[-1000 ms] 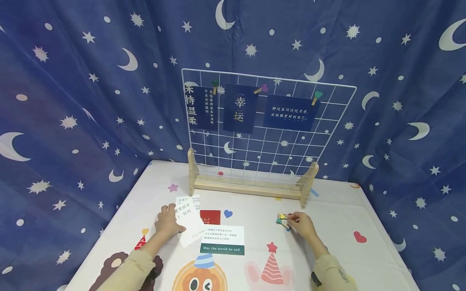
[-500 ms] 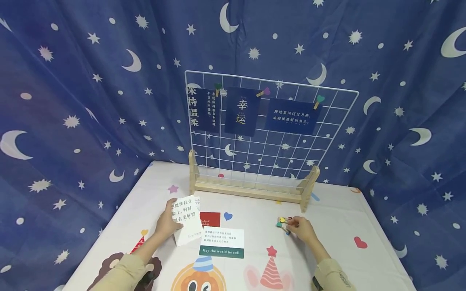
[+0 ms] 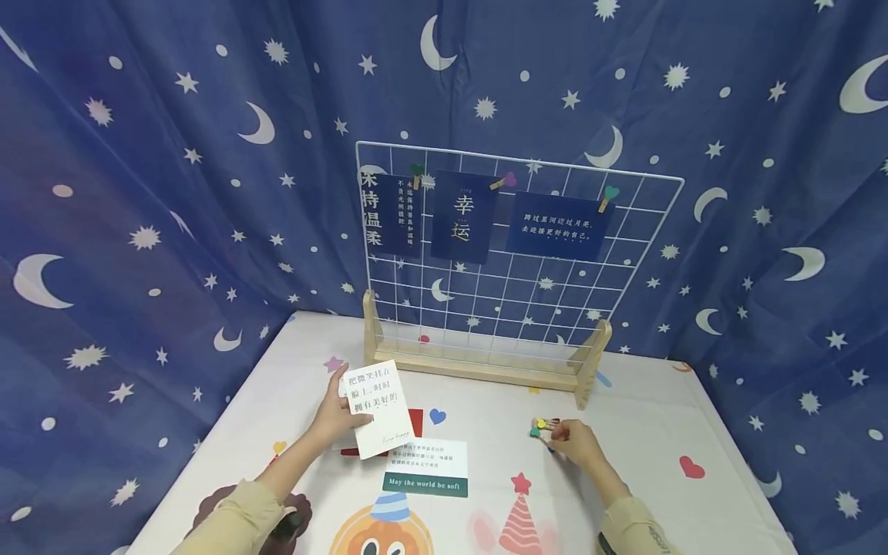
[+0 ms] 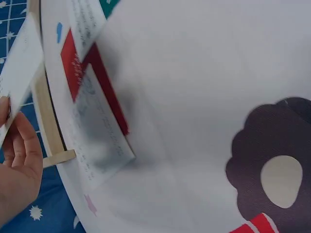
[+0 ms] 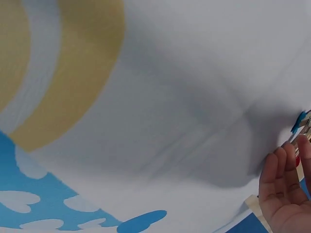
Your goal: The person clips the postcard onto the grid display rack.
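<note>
My left hand point(image 3: 336, 416) holds a white card point(image 3: 380, 420) printed with dark characters, thumb across its front. In the left wrist view this card point(image 4: 22, 63) is raised off the table, over other cards. Below it lie another white card point(image 4: 99, 131), a red card point(image 4: 73, 68) and a white-and-green card point(image 3: 426, 482). My right hand point(image 3: 577, 443) is at a small pile of mini wooden clothespins point(image 3: 544, 425) with coloured heart tops, pinching one with a teal heart point(image 3: 535, 433). In the right wrist view the clothespins point(image 5: 301, 121) are partly cut off by the frame edge.
Behind the cards stands a white wire grid rack point(image 3: 513, 308) on a wooden base point(image 3: 479, 368). Dark blue cards point(image 3: 463, 220) hang on it, held by heart clothespins point(image 3: 608, 196). A blue star-and-moon curtain point(image 3: 173, 308) closes off the back and sides.
My left hand has lifted the white card from the other cards and moved it slightly right, uncovering them partly. My right hand stays at the clothespins, its fingertips now lower, by the teal-heart one.
</note>
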A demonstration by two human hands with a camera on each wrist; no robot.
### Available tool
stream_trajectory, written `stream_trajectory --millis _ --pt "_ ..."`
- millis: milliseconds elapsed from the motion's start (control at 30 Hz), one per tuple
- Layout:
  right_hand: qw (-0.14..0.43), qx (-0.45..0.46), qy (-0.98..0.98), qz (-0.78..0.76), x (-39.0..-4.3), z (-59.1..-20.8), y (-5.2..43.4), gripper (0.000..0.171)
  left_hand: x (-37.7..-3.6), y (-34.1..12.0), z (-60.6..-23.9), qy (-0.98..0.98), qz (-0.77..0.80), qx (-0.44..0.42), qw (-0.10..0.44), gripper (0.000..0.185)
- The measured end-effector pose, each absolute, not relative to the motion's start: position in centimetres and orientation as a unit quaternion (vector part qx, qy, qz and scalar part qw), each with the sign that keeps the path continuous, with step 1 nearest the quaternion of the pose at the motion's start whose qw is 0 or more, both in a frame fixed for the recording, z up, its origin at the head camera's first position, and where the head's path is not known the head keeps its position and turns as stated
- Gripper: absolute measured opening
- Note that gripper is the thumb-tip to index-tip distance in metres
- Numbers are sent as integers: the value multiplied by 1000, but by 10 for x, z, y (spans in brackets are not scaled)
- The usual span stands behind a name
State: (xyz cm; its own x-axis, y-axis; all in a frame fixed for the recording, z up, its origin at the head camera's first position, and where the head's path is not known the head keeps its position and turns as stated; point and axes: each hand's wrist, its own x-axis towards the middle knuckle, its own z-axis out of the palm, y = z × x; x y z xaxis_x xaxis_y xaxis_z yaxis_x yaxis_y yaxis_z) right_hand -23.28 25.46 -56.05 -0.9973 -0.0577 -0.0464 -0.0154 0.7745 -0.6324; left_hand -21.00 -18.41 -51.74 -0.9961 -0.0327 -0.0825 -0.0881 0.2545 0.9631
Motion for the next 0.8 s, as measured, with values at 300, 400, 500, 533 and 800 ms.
stream_trajectory --millis 300,400,500,533,800 --pt "47 -18 944 -325 -238 -559 253 18 -209 -177 -508 798 598 -68 21 60" --pt "50 -17 943 -329 -236 -563 253 20 -205 -177 -511 807 586 -68 16 45" --pt "47 -17 943 -329 -235 -565 254 21 -202 -178 -511 811 581 -66 10 39" --pt "49 -16 943 -329 -235 -565 253 21 -202 -178 -511 812 580 -67 12 37" --pt "50 -25 952 -302 -236 -559 253 19 -200 -180 -510 805 587 -84 3 31"
